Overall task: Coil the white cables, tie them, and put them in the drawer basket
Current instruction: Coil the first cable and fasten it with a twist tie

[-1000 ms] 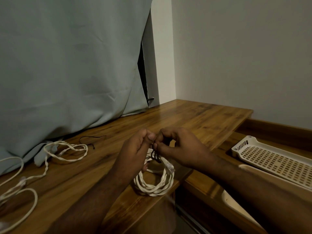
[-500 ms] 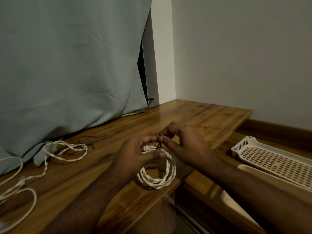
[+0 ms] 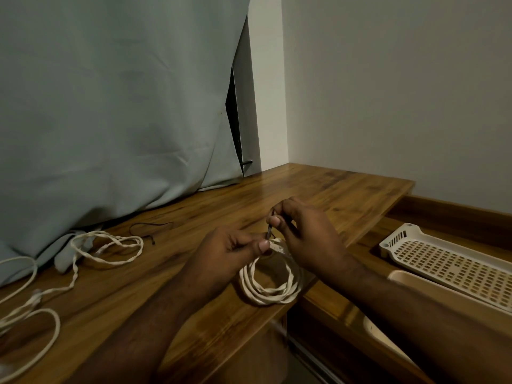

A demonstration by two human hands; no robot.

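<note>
A coiled white cable [image 3: 270, 286] lies near the front edge of the wooden desk [image 3: 332, 195]. My left hand [image 3: 230, 250] pinches the coil at its top, by the cable's plug. My right hand [image 3: 302, 236] pinches a thin dark tie [image 3: 268, 231] that stands up from the coil's top. A second white cable [image 3: 110, 248] lies loose and uncoiled at the left. A white perforated drawer basket [image 3: 443, 261] sits in the open drawer at the right.
A spare dark tie [image 3: 151, 227] lies on the desk behind the loose cable. A grey-blue curtain [image 3: 110, 106] hangs down onto the desk's back edge. A beige tray [image 3: 410, 281] sits in front of the basket in the drawer.
My right hand has lifted and drawn the dark tie upward from the coil. My left hand has shifted slightly lower onto the coil's top. The coil has stayed in place.
</note>
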